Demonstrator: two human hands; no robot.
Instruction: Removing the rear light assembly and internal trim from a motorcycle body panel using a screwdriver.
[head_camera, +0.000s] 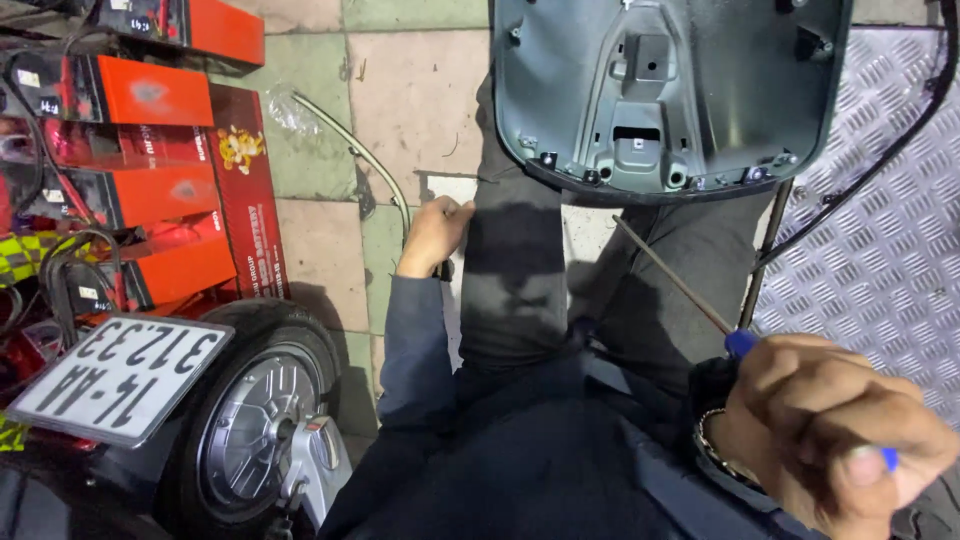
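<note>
Right hand (835, 435): one screwdriver (700, 295) in a closed grip.
Your fist wraps the blue handle; the shaft runs diagonally up-left, tip toward the grey seat base (670, 90). Left hand (432, 235) down at the tiled floor (330, 240), fingers curled; can't tell on what. One wheel (255, 420) lower left.

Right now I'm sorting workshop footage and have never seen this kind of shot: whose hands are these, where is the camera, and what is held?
The camera sits on a person's head and looks down their own body, so both hands are theirs. The right hand, close to the lens, grips a blue-handled screwdriver whose long shaft points forward. The left hand reaches down beside the dark trousers, closed on something small I cannot identify. Ahead lies a grey moulded panel with its ribbed underside up. On the left stand a scooter's rear wheel, its plate, and stacked red boxes on a tiled floor.
</note>
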